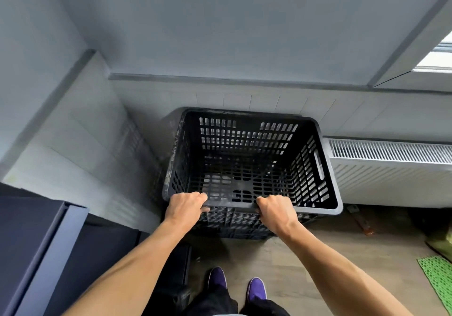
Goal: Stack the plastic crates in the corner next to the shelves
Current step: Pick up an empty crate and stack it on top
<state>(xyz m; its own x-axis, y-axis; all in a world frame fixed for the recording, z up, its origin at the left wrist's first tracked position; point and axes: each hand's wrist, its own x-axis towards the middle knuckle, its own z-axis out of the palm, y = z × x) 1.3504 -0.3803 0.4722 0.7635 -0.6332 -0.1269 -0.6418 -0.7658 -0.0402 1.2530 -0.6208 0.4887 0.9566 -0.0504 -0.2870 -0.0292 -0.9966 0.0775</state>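
Crate (244, 144): 1 black plastic crate with open top is in view, and its walls and bottom are a lattice of many small slots. It stands in the corner where the left wall meets the back wall (220, 34), with its far side close to the back wall and its right side just beside the left end of 1 white radiator (391, 169). In the right wall of the crate there is 1 long handle slot. Under the near rim more black lattice shows; I cannot tell if this is the same crate or a second one below it. 2 hands are on the near rim. The left hand (187, 204) is grasping the rim near the left corner, with fingers curled over it, and the right hand (276, 211) is grasping the same rim more to the right in the same way. Below, 2 purple shoes (217, 277) stand on the wood-look floor (305, 254). At the left is 1 dark blue shelf unit (36, 242), at the right edge 1 green mesh mat (437, 281), and at the top right 1 window (437, 56).
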